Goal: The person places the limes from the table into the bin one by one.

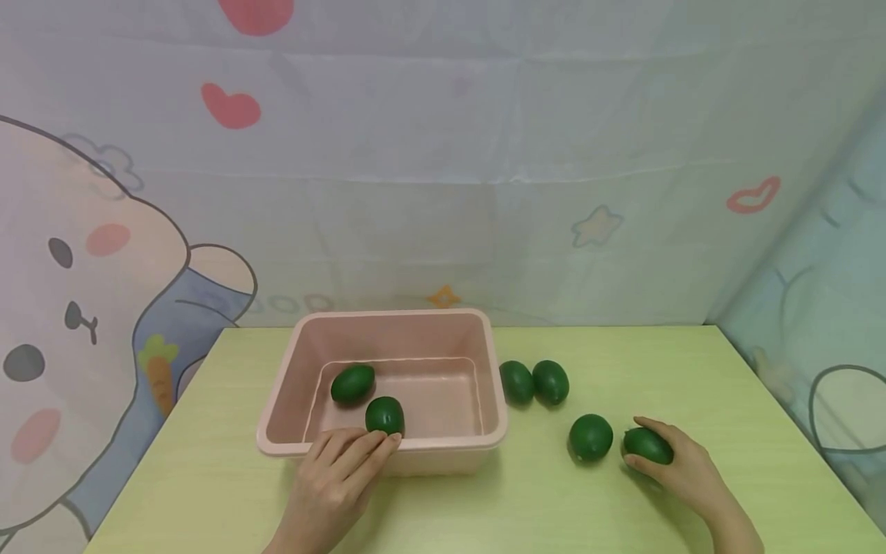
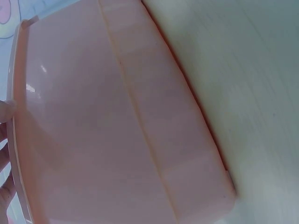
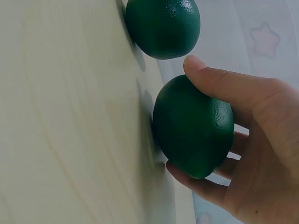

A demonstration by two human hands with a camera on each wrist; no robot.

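My right hand [image 1: 681,465] holds a green lime [image 3: 194,126], with the thumb on one side and the fingers curled round the other, low over the table's right part. Just left of it on the table sits another lime [image 1: 591,438]. My left hand [image 1: 339,473] rests on the front rim of a pink plastic basin [image 1: 446,444], its fingers lying over the edge. Close to those fingertips, inside the basin, lies a lime [image 1: 384,414]; a second lime [image 1: 353,384] is behind it to the left. In the left wrist view the basin's outer wall [image 2: 93,116] fills most of the picture.
Two more limes, one [image 1: 517,383] close by the basin's right side and one [image 1: 551,382] touching or nearly touching it, lie on the light yellow-green table [image 1: 554,508]. A patterned cloth [image 1: 415,231] hangs behind the table's back edge.
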